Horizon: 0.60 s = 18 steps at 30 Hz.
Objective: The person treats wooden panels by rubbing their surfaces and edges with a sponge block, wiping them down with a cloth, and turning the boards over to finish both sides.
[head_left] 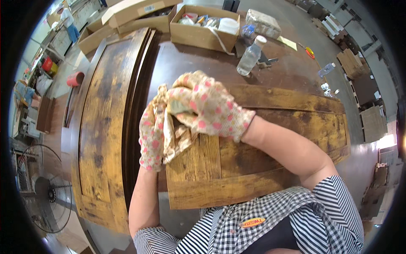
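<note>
Both my hands wear white knit gloves with pink dots, stained brown. My left hand (pixel 152 137) is closed on a stained rag (pixel 179 142) at the left end of a brown wood panel (pixel 194 190). Just to its right, my right hand (pixel 209 103) is bent over the same rag, its fingers curled round it. A greenish patch (pixel 181 106) shows between the right hand's fingers; I cannot tell whether it is part of the rag. The rag hangs down over the panel's corner. The panel lies flat in front of me, with dark patches in its grain.
More framed wood panels (pixel 101 127) lie stacked on the left. Beyond my hands stand a clear bottle (pixel 250 57), an open carton (pixel 203 40) of supplies and a wrapped block (pixel 263 24). A floor fan (pixel 50 192) is at lower left; people (pixel 69 23) are in the background.
</note>
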Available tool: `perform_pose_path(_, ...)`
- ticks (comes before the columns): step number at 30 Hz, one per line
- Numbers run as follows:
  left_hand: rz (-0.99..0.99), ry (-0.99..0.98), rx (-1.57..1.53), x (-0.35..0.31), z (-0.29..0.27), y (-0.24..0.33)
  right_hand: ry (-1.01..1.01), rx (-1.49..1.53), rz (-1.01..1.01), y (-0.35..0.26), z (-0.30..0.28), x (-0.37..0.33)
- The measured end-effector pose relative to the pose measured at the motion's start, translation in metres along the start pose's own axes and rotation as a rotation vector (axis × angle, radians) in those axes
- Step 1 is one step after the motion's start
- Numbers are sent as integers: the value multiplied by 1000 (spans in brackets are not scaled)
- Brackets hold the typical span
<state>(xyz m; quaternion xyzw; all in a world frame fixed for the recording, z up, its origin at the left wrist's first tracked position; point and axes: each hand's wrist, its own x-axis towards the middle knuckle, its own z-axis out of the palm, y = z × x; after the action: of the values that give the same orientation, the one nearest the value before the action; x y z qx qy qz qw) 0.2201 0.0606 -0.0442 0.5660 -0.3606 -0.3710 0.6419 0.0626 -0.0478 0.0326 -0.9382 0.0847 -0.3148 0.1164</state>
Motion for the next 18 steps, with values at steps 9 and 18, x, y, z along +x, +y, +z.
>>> perform_pose_path(9, 92, 62, 169, 4, -6, -13, 40, 113, 286, -12, -83, -96)
perform_pose_path(18, 215, -191, 269, 34, 21, 62, 422, 528, 567, -16, -99, -177)
